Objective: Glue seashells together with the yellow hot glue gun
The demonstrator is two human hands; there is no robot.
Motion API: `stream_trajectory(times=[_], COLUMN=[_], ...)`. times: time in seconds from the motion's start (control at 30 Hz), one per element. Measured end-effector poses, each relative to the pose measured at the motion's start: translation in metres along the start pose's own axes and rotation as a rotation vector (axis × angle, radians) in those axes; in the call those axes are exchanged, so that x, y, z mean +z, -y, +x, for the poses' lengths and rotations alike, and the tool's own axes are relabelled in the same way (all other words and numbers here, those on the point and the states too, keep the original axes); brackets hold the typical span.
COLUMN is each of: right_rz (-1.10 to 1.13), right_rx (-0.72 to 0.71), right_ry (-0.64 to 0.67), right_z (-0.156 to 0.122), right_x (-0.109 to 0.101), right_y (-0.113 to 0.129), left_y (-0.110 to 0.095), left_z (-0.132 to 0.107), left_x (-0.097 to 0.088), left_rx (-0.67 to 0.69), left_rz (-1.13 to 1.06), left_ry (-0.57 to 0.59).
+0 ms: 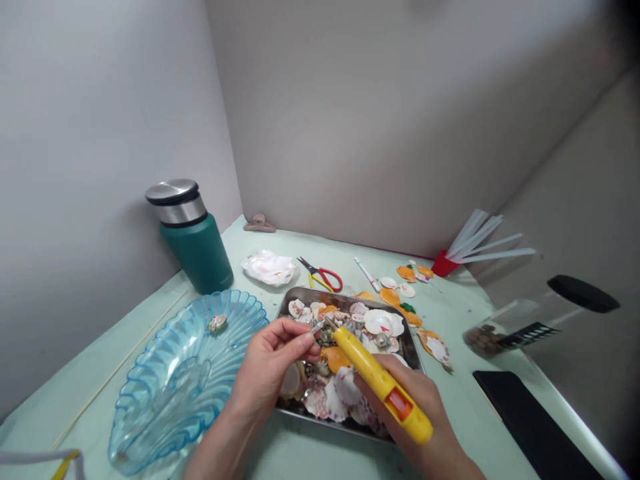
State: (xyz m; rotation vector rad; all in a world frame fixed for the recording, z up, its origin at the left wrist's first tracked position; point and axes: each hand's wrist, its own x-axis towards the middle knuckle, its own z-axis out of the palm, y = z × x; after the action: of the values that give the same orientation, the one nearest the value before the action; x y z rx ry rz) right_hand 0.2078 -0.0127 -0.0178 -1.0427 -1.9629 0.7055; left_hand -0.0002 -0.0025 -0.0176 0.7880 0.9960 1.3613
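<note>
A yellow hot glue gun [377, 377] is gripped in my right hand [425, 407], its nozzle pointing up and left. My left hand [277, 360] pinches a small pale piece, perhaps a shell, between thumb and forefinger, close to the nozzle tip. Its exact kind is too small to tell. Both hands are over a metal tray [340, 433] heaped with seashells [345, 393] in white, orange and speckled brown. Left of my left hand lies a blue scalloped dish [170, 393] with one small shell [217, 323] in it.
A green bottle [197, 257] stands at the back left. Behind the tray lie scissors [325, 279], a white crumpled bundle [270, 267] and a marker [367, 273]. To the right are joined shells [435, 347], glue sticks [475, 240] in a red cup [444, 265], a jar [520, 323] and a phone [530, 420].
</note>
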Motion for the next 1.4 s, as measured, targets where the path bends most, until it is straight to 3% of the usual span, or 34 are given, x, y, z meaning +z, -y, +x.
stream_trajectory(times=[0.83, 1.0, 1.17, 1.4], right_rz=[0.017, -0.002, -0.048, -0.015], right_rx=[0.078, -0.061, 0.003, -0.203], right_ry=[0.076, 0.052, -0.105, 0.006], right_z=[0.004, 0.002, 0.000, 0.004], right_x=[0.001, 0.001, -0.002, -0.001], right_y=[0.005, 0.001, -0.004, 0.000], left_y=[0.002, 0.001, 0.000, 0.003], left_z=[0.000, 0.002, 0.002, 0.003], left_x=[-0.001, -0.001, 0.000, 0.000], left_rx=[0.035, 0.036, 0.012, 0.036], left_rz=[0.033, 0.010, 0.011, 0.056], left_ry=[-0.007, -0.011, -0.049, -0.064])
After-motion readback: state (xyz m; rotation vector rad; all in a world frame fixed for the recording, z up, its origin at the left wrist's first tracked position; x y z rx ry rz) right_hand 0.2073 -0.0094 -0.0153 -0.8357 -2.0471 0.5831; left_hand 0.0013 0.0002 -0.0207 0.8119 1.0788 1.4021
